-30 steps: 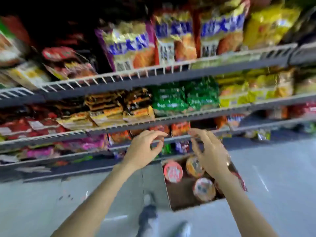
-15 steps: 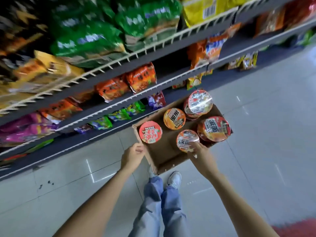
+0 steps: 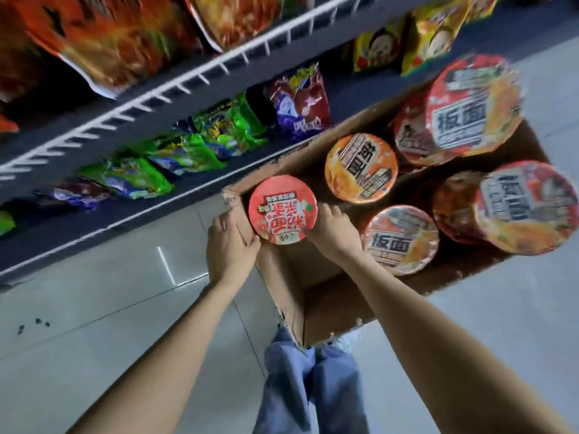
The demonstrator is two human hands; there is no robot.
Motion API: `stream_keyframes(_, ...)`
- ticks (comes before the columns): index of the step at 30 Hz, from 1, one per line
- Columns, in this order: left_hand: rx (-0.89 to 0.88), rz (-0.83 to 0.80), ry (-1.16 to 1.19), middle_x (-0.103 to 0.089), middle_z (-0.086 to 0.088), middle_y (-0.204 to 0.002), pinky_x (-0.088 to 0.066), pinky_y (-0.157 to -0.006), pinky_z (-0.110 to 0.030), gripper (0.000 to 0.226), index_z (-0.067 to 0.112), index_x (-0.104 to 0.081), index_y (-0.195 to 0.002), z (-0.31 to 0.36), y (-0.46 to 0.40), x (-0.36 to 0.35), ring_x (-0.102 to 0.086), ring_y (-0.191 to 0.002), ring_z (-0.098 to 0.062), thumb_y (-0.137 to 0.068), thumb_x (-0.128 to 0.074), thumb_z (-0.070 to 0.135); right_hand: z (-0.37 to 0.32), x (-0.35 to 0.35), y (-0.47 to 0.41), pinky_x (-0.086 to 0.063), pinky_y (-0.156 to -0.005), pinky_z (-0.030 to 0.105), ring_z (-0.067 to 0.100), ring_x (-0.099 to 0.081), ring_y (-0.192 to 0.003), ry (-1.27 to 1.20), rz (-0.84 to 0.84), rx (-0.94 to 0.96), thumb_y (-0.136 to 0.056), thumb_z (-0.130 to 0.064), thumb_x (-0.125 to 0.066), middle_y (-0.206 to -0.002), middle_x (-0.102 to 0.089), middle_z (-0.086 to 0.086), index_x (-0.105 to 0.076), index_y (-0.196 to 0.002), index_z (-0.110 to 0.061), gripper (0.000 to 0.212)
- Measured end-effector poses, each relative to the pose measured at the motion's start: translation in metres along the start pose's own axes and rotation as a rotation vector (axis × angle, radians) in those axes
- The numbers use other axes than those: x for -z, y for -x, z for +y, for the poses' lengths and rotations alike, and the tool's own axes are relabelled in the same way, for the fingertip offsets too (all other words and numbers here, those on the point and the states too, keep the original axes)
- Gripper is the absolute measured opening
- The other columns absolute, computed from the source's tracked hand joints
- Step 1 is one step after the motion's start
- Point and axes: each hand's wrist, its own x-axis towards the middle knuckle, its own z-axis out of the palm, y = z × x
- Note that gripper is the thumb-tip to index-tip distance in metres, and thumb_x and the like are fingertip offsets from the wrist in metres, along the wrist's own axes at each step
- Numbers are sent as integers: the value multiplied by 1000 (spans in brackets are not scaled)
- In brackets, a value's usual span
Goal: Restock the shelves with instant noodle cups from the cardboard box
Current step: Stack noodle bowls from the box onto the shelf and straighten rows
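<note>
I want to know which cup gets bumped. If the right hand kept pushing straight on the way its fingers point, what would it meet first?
The right hand already touches the red-lidded cup, its fingers pointing up-left. Going on, it would press that cup first, toward the cardboard box corner held by the left hand. Depth is unclear.

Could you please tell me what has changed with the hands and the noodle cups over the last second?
Both hands came down from shelf height to the cardboard box. The left hand and right hand now hold the red-lidded cup at the box's near left corner from either side. The other cups, such as the orange-lidded cup, remain in the box.
</note>
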Motion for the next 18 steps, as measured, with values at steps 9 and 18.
stream_keyframes(9, -390, 215, -161, -53, -6, -124, -42, -88, -38, 46, 13, -56, -122, -43, -9, -19, -47, -111, -28, -78, -57, 27, 11, -51, -42, -58, -75, 48, 31, -55, -119, -1037, -195, -301, -87, -5, -64, -130, -52, 9, -25, -146, -28, 74)
stream_keyframes(18, -43, -88, 442, -65, 0, -108, -44, -75, -14, 21, 14, -59, -109, 20, -25, -44, -59, -96, -15, -87, -61, 17, 61, 60, 81, -59, -68, 37, 19, -69, -97, -1351, 40, -231, -77, -12, -64, -110, -69, -3, -43, -132, -29, 61)
